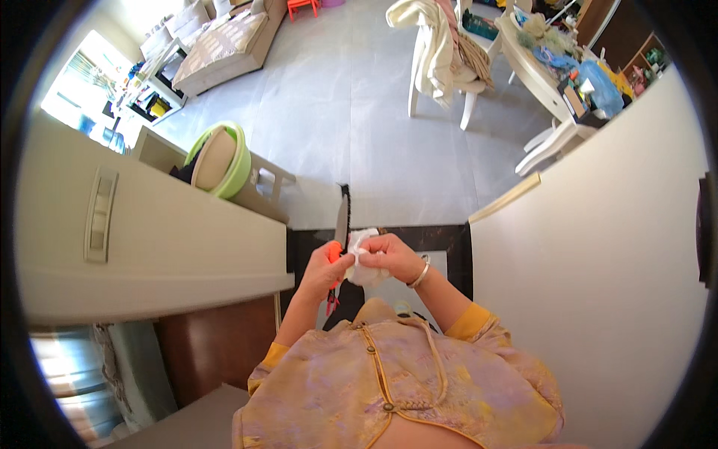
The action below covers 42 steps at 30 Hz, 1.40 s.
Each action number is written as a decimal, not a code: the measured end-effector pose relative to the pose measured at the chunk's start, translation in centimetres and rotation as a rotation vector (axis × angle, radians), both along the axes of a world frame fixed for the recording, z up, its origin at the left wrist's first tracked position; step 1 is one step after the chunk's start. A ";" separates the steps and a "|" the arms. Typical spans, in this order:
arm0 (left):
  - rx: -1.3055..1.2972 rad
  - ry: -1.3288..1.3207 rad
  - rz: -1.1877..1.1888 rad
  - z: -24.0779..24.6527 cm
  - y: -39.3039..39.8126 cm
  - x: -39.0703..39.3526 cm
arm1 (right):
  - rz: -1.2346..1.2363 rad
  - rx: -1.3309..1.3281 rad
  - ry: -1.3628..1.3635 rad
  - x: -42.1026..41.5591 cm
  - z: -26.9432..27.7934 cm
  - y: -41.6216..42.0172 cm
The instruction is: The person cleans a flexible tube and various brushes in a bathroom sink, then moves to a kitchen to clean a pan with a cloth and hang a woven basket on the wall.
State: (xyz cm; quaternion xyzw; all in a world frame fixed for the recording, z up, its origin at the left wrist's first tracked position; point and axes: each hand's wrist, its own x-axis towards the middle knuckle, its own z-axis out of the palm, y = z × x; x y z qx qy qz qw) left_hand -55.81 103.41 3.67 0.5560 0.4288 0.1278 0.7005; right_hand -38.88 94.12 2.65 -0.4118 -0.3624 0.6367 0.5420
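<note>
My left hand (324,273) is closed around the orange handle of a hand tool (341,221). Its long grey blade has a dark toothed-looking edge and points away from me; whether it is a saw or a knife cannot be told. A small red and black piece (332,303) hangs below that hand. Between my hands is a crumpled white sheet (364,274), either thin cloth or tissue. My right hand (392,258) pinches it between thumb and fingers, and my left thumb touches its near side. A bracelet circles my right wrist.
I stand at a doorway with a dark threshold (426,231). A white door (168,224) is at left, a pale wall (589,269) at right. Beyond are a green basin (241,160) on a stool, a chair draped with clothes (432,62), a cluttered table (527,62) and a sofa (224,50).
</note>
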 end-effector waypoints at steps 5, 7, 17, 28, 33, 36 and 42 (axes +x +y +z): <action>-0.121 -0.155 -0.164 -2.7 12.0 2.2 | -0.013 -0.033 -0.226 3.3 0.7 10.0; -0.136 -0.097 -0.244 -1.8 17.6 2.3 | 0.006 -0.104 -0.292 4.1 0.7 14.1; 0.247 -0.362 -0.251 0.2 37.0 8.0 | -0.185 -0.254 -0.950 7.6 -0.6 27.3; 0.233 0.027 0.076 5.6 49.9 12.5 | -0.215 -0.113 -0.764 19.8 -0.9 45.9; 0.264 -0.149 0.501 4.1 55.0 15.4 | 0.125 -0.074 -0.380 25.3 0.0 57.1; 0.222 -0.267 0.611 6.1 58.6 16.6 | 0.136 0.051 0.274 29.4 2.2 63.0; 0.071 -0.524 0.775 5.0 68.1 20.9 | 0.270 -0.017 0.399 30.0 0.8 73.5</action>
